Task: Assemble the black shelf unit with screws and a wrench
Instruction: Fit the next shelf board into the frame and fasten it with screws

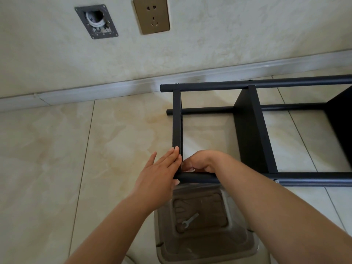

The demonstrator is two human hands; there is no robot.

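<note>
With the left hand (162, 168) flat against the end panel (177, 121) and the right hand (200, 162) curled at the near tube (247, 179), holding something I cannot make out, the joint may slip out of line, the wrench (189, 221) lying unused in the bin (251, 242)

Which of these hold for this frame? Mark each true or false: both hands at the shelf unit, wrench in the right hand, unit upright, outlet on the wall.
1. Both hands are at the shelf unit's near corner. True: the left hand lies flat against the end panel, the right hand curls beside it.
2. The right hand holds the wrench. False: it lies in the plastic bin.
3. The unit stands upright. False: it lies on its side on the floor.
4. A wall outlet is visible. True.
</note>
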